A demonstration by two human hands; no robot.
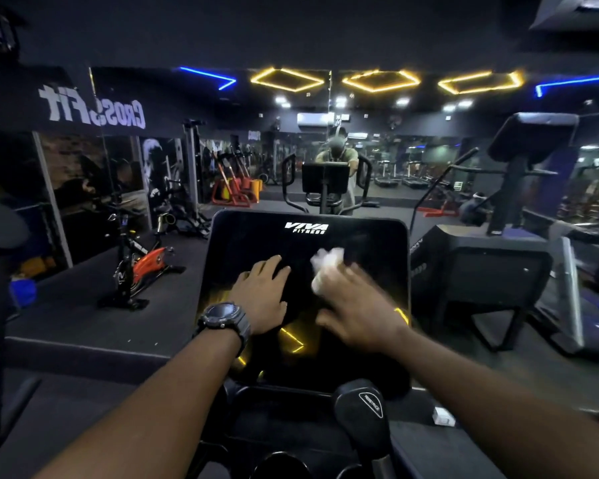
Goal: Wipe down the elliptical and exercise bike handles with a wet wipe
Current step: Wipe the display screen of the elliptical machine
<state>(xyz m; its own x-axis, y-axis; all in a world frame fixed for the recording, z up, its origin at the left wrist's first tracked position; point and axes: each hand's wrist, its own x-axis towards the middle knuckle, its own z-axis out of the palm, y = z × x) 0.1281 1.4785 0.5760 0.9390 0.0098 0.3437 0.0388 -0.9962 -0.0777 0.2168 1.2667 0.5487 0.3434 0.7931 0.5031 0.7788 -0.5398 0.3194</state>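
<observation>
- We see a dark, glossy console screen (305, 292) marked "VIVA FITNESS" in front of us, tilted up toward the camera, with yellow ceiling lights reflected on its lower part.
- Our left hand (261, 295) lies flat on the screen left of centre, its grip spread, fingers straight and pointing up the panel; a dark wristwatch (222, 316) sits on that wrist.
- Our right hand (351, 305) is blurred; its grip is curled round a white wet wipe (325, 267), which bunches out past the fingers and lies against the screen just right of centre, close beside the left hand's fingertips.
- Below the screen, a black knob (363, 409) with a small label stands on a stalk near our right forearm.
- A small white object (441, 416) lies low to the right of the console; we cannot tell what it is.
- To the left, on the dark floor, stands an exercise bike (142, 264) with an orange flywheel cover, well apart from both hands.
- Ahead, a mirror wall (329, 160) reflects a person behind the console of this machine.
- To the right stands another large black machine (481, 264).
</observation>
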